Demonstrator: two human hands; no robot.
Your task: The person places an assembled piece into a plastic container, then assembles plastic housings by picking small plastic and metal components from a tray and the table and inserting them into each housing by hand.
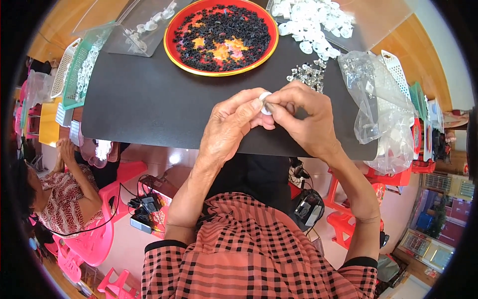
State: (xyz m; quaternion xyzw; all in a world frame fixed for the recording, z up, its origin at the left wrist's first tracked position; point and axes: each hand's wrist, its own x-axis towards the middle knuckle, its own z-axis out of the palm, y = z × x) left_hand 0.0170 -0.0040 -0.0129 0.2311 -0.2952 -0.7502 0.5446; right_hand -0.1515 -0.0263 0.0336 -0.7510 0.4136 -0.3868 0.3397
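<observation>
My left hand [233, 124] and my right hand [301, 117] meet over the near edge of a black mat [149, 104]. Both pinch one small white plastic ring [265, 103] between thumb and fingertips. Beyond the hands lies a small heap of clear plastic bits [307, 74]. A round red tray [221, 35] full of small black parts sits at the far middle. A pile of white plastic rings [311, 22] lies to the tray's right.
A crumpled clear bag [378, 104] with parts hangs over the mat's right edge. A clear bag [144, 27] and a green basket [82, 67] of white pieces lie far left. Another person [59, 189] sits at lower left on a pink plastic chair [99, 239]. Red stools stand at lower right.
</observation>
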